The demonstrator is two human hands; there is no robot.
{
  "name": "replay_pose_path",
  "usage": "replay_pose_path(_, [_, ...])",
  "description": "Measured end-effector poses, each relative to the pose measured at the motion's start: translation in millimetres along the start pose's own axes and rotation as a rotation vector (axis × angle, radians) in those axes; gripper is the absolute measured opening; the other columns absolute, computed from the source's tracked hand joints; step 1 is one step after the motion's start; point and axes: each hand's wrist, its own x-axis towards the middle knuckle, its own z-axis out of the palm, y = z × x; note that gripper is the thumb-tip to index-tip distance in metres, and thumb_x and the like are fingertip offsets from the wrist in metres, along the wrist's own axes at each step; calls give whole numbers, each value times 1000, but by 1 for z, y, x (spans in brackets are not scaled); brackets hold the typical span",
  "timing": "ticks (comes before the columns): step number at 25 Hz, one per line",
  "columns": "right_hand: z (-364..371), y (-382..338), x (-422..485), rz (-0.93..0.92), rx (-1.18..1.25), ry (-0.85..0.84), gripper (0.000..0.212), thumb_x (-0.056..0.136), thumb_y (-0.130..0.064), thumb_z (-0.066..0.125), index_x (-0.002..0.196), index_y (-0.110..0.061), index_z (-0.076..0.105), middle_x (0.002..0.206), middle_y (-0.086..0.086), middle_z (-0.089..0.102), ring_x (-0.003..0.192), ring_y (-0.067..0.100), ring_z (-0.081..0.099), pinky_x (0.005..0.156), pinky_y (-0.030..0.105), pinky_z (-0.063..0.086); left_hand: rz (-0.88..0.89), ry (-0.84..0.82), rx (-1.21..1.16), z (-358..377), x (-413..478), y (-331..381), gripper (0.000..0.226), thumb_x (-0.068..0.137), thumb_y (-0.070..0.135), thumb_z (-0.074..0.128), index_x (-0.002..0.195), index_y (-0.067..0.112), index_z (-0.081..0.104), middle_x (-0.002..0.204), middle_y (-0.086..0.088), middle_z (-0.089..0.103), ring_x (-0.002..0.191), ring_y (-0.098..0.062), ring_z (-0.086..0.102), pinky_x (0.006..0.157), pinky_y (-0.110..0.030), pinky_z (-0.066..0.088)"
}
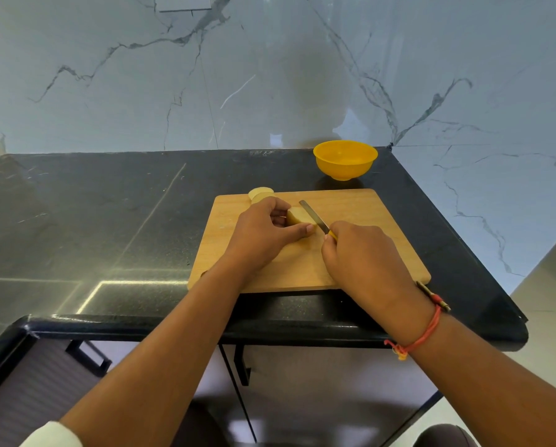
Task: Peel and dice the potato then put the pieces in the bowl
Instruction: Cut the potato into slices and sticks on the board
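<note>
Two peeled potato pieces on the cutting board [367, 221]: one pale chunk [260, 193] parked at its far left corner, the other, the working piece [297, 216], near the board's middle.

Left hand [263, 233]: fingers curled over the working piece, thumb stretched along its near side, pinning it to the wood.

Right hand [360, 253]: fist closed round the yellow handle of the knife [313, 216], blade angled across the right end of the piece. Cannot tell whether the edge has bitten in.

Bowl [346, 169]: yellow, on the countertop [109, 204] beyond the board's far edge, near the counter's far right corner. No pieces visible inside it.

Judgement: peeling looks done and dicing is barely begun.

Notes for the cut:
- The left thumb tip lies close beside the blade; it should tuck back first.
- Flat face down, so the piece cannot rock.
- Straight downward strokes and even slabs, then turn and cross-cut.
- The corner chunk sits right at the board's edge and could roll off.
</note>
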Motion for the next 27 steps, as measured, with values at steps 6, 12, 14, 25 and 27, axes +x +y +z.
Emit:
replay_pose_path(6, [-2,-3,0,19,-9,-55,31,103,-36,42,119,-19,63,91,1,63,78,15,60,70,28,50,-5,7,-16,2,1,-1,54,68,51,84,112,28,62,99,13,65,92,-6,63,78,-17,55])
replay_pose_path(12, [-2,-3,1,23,-19,-61,31,104,-33,40,115,-19,64,91,3,62,79,17,59,66,29,47,-15,10,-11,2,2,-2,52,67,52,84,109,30,62,97,13,66,91,-7,64,75,-17,55])
replay_pose_path(14, [-2,-3,2,20,-27,-60,30,104,-32,40,115,-19,65,91,3,63,79,17,60,68,31,51,-14,6,-12,2,2,-2,52,67,52,84,108,30,62,97,13,66,91,-7,64,76,-18,55])
replay_pose_path(25, [19,3,6,52,-70,-152,25,106,-31,37,119,-21,56,87,-5,44,66,6,38,63,23,30,-18,0,-36,1,1,-1,48,67,49,85,105,29,63,97,11,66,92,-9,63,80,-23,57])
replay_pose_path(27, [19,1,6,16,-119,-111,24,105,-29,39,115,-20,59,77,-7,38,58,5,32,52,21,23,-19,-4,-37,1,1,-2,48,67,49,85,105,30,63,96,11,66,92,-9,63,79,-23,57])
